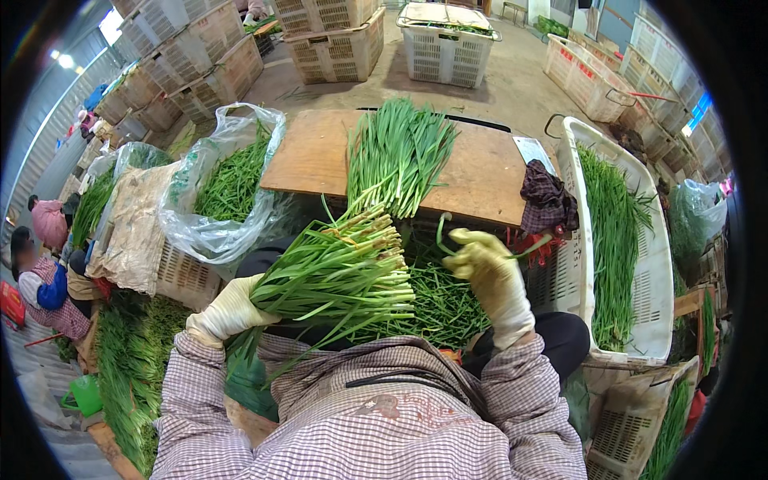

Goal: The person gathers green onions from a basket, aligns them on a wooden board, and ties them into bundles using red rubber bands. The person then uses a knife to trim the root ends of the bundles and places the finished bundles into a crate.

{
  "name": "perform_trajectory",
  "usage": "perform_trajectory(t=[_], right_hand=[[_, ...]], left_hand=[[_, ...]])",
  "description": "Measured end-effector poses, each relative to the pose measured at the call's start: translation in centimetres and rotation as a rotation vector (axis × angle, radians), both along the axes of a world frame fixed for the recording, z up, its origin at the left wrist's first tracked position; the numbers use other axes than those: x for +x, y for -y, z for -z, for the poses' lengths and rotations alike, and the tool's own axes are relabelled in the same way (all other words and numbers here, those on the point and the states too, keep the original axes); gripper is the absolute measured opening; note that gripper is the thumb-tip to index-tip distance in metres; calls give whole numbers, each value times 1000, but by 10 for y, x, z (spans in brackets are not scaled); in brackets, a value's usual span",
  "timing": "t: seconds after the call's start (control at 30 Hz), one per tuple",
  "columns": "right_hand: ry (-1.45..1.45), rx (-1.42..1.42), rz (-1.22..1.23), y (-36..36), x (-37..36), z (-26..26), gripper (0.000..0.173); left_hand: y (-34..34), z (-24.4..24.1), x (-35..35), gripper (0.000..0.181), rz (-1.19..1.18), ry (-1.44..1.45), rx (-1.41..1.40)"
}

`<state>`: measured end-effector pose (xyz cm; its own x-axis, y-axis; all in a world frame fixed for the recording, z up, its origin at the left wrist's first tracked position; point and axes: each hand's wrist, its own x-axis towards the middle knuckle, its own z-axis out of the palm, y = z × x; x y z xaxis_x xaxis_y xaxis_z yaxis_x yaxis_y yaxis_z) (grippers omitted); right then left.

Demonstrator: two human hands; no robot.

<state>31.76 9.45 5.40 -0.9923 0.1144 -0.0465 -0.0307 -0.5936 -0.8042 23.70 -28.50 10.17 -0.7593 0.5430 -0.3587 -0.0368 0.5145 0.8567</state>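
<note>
My left hand (231,311), in a pale work glove, grips a thick bundle of garlic chives (336,276) by its leafy side. The cut white-green stem ends point right, and a tie-like band crosses the upper part. To the right, my right hand (493,277), in a yellow-stained glove, is raised with fingers curled around a single chive stalk (441,235). That stalk sticks out on both sides of the fingers, apart from the bundle. Another pile of chives (401,159) lies on a wooden board (309,150) in front of me. Loose green pieces (450,297) lie below my hands.
A white plastic crate (651,288) of chives stands at my right, with a dark checked cloth (543,195) beside it. On the left is a clear plastic bag (204,237) of greens. Stacked crates (198,54) stand beyond. A person (51,282) sits at far left.
</note>
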Motion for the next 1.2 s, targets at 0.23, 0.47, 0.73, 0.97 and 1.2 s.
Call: perform_trajectory(t=[0.23,0.47,0.73,0.97,1.2], right_hand=[[207,571,-45,51,-4,-24,12],[-507,1478,431,58,-4,-47,24],[-447,1592,539,106,-43,-41,18],[-150,723,-515,86,5,-62,19],[33,1092,-143,-9,15,-48,20]], left_hand=[[-14,-7,13,53,-42,-564,-253],[-19,4,12,70,-29,-1037,-512],[-39,11,12,74,-153,-1243,-566],[-8,35,-11,76,-205,-1428,-381],[2,41,-12,73,-191,-1366,-370]])
